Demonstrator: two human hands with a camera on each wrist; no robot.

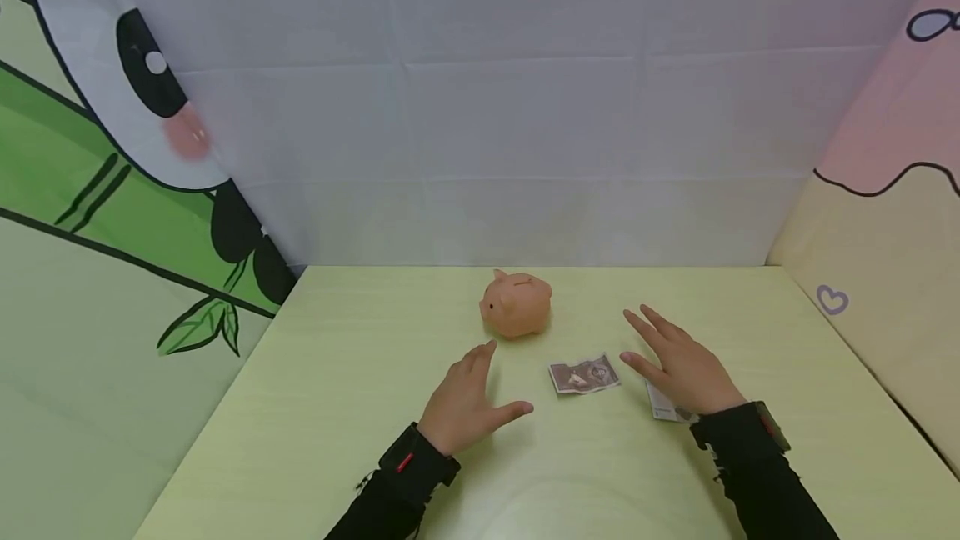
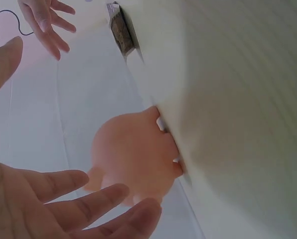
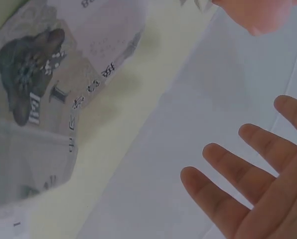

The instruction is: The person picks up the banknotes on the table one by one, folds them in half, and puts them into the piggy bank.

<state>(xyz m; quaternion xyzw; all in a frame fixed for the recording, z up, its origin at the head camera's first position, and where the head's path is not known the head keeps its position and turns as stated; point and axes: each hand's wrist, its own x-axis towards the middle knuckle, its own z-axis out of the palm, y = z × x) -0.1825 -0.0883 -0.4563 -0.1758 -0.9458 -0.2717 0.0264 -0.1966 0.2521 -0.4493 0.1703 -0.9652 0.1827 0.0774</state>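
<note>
An orange-pink piggy bank [image 1: 517,304] with a slot in its back stands near the far edge of the table, its snout to the left. My left hand [image 1: 465,402] is just in front of it, fingers spread and holding nothing. In the left wrist view those fingers [image 2: 64,214] overlap the piggy bank [image 2: 133,154]. A creased brownish banknote [image 1: 585,375] lies between my two hands. My right hand [image 1: 686,369] hovers with straight, spread fingers over a second, paler banknote [image 1: 664,404], partly hidden beneath it. The right wrist view shows this note [image 3: 34,144] up close, with printed characters.
The pale yellow table [image 1: 360,340] meets a white cloth backdrop [image 1: 525,132] behind the piggy bank. Side cloths with cartoon prints, a green one on the left and a pink and cream one [image 1: 885,257] on the right, flank the table.
</note>
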